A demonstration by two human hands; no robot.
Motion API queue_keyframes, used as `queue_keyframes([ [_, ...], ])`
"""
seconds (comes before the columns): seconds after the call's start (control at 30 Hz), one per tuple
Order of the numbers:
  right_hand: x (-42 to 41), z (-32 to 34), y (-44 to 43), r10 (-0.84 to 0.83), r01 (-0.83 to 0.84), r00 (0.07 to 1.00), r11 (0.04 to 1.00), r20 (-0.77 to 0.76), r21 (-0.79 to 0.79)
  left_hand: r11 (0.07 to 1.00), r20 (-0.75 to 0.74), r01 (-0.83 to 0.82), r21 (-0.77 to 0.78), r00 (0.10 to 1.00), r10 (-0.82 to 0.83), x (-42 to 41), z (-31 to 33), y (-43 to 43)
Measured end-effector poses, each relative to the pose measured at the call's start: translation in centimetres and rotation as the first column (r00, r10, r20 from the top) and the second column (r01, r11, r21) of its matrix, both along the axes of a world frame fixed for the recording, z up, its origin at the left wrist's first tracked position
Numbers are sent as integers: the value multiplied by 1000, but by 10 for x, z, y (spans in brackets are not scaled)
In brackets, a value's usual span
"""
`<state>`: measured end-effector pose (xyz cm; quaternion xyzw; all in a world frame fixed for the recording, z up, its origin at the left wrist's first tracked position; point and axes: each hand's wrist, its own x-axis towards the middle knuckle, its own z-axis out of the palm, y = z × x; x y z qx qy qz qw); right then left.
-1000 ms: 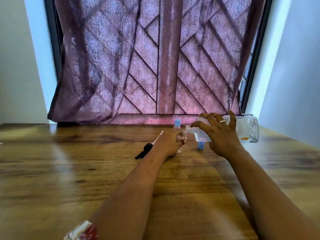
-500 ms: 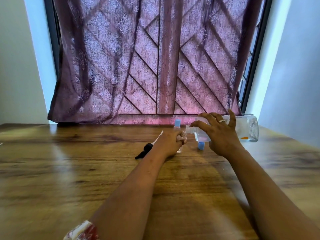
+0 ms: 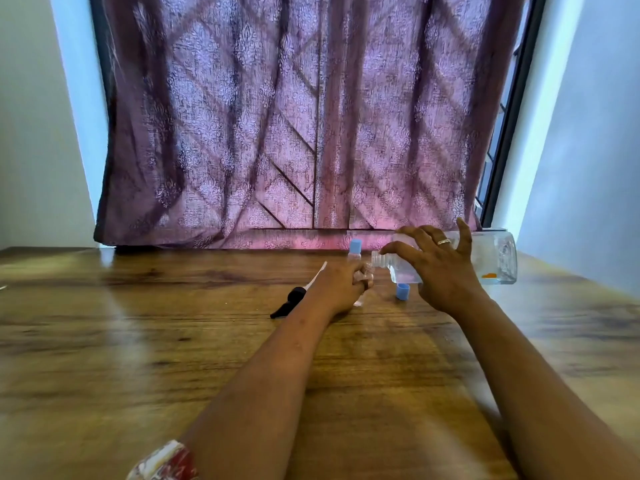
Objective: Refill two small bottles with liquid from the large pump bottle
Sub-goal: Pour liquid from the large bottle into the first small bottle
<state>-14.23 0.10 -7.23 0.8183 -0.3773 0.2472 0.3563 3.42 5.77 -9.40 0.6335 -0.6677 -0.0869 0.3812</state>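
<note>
My right hand (image 3: pixel 438 268) grips the large clear bottle (image 3: pixel 498 258), tipped on its side with its open neck pointing left. My left hand (image 3: pixel 341 284) is closed around a small clear bottle (image 3: pixel 361 299), mostly hidden by the fingers, right under that neck. A second small bottle with a blue cap (image 3: pixel 355 249) stands upright just behind my left hand. A loose blue cap (image 3: pixel 402 292) lies on the table below the large bottle. The black pump head with its white tube (image 3: pixel 290 303) lies on the wood to the left of my left hand.
The wooden table (image 3: pixel 138 341) spreads across the whole view. A purple patterned curtain (image 3: pixel 277 133) hangs over the window behind it, reaching the table's far edge. Pale walls stand on both sides.
</note>
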Motion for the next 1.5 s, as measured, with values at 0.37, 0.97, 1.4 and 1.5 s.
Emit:
queue_keyframes([
  [0.37,-1,1,0,38,-37,999,999,15,-13,1000,16,-6,-17,1000,6,2,-2,-3],
  [0.97,0,0,-2,46,-46,999,999,13,-4,1000,8,-1,-13,1000,1,1,-2,-2],
  [1.4,1,1,-3,28,-28,1000,1000,-3,6,1000,12,-9,3,1000,9,2,-2,-2],
  [1.5,1,1,-2,26,-26,1000,1000,-4,11,1000,16,-8,5,1000,8,1,-1,-1],
])
